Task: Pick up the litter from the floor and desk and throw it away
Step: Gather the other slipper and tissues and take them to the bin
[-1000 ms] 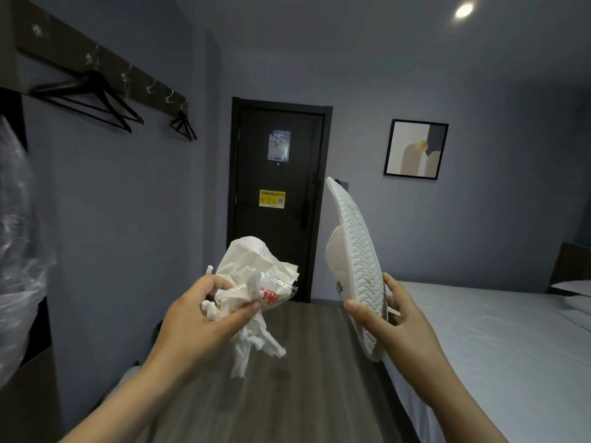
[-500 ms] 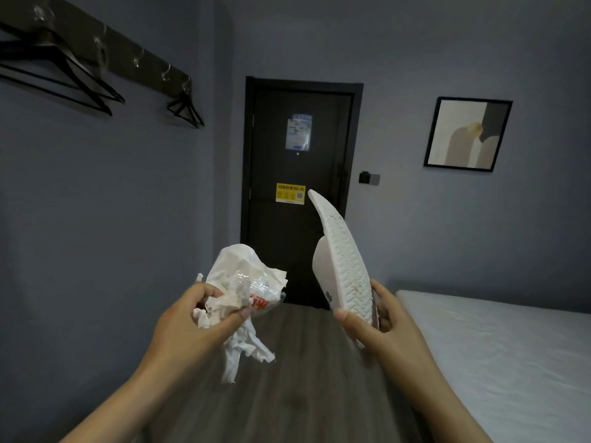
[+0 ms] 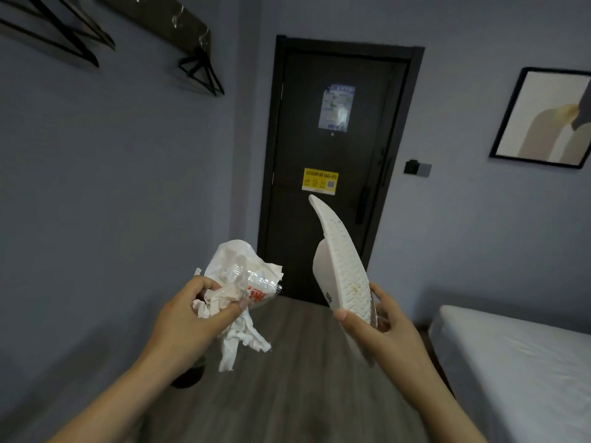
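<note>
A person's left hand pinches a crumpled wad of litter, white paper and clear plastic wrapper, between the thumb and curled fingers. The right hand grips a white slipper by its lower end, with the ridged sole facing the viewer and the other end pointing up. Both are held in the air above a wooden floor, in front of a dark door. A bed with a white sheet lies to the right.
</note>
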`<act>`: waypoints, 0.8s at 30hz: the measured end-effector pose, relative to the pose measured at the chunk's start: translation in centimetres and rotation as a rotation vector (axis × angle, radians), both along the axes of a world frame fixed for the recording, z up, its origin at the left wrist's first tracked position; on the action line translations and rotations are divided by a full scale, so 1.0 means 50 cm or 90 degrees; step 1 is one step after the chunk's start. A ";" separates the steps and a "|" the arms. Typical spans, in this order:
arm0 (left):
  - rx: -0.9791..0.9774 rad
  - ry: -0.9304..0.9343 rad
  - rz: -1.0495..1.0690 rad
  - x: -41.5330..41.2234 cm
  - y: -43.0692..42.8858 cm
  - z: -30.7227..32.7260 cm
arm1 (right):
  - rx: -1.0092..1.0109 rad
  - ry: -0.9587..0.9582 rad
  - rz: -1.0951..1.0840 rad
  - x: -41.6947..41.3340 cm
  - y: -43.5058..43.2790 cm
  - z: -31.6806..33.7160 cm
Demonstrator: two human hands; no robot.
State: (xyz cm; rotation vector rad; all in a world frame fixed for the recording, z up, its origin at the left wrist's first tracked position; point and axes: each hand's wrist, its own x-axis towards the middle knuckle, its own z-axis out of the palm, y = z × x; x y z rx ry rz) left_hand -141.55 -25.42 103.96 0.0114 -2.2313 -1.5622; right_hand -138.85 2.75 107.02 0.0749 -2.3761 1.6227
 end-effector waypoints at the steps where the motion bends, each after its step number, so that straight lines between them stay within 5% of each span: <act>1: -0.009 -0.007 0.004 -0.033 -0.010 -0.011 | 0.002 -0.011 0.000 -0.036 -0.007 -0.011; 24: -0.079 -0.173 0.251 -0.772 -0.158 -0.235 | 0.013 -0.169 0.171 -1.003 -0.119 -0.206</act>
